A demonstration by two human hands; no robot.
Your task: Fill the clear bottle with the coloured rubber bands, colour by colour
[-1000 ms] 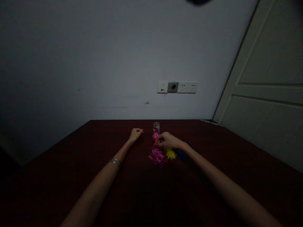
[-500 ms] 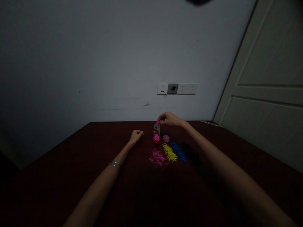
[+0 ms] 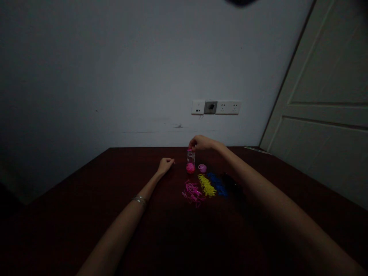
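A clear bottle (image 3: 191, 160) with pink pieces in its lower part stands upright on the dark table. My right hand (image 3: 198, 142) is at its mouth, fingers pinched on a small pink piece (image 3: 189, 149). To the left of the bottle, my left hand (image 3: 166, 165) rests on the table with its fingers curled together; whether it holds anything is too small to tell. A pink-purple cap (image 3: 202, 168) lies just right of the bottle. Nearer to me are piles of pink clips (image 3: 193, 192), yellow clips (image 3: 206, 185) and blue clips (image 3: 217, 184).
A dark object (image 3: 232, 183), hard to make out, lies right of the blue pile beside my right forearm. The table (image 3: 86, 191) meets a wall with a row of sockets (image 3: 227, 107). A pale door (image 3: 324, 96) stands at the right.
My right hand has shifted slightly left and lies closer over the bottle's mouth. My left hand and the piles look the same.
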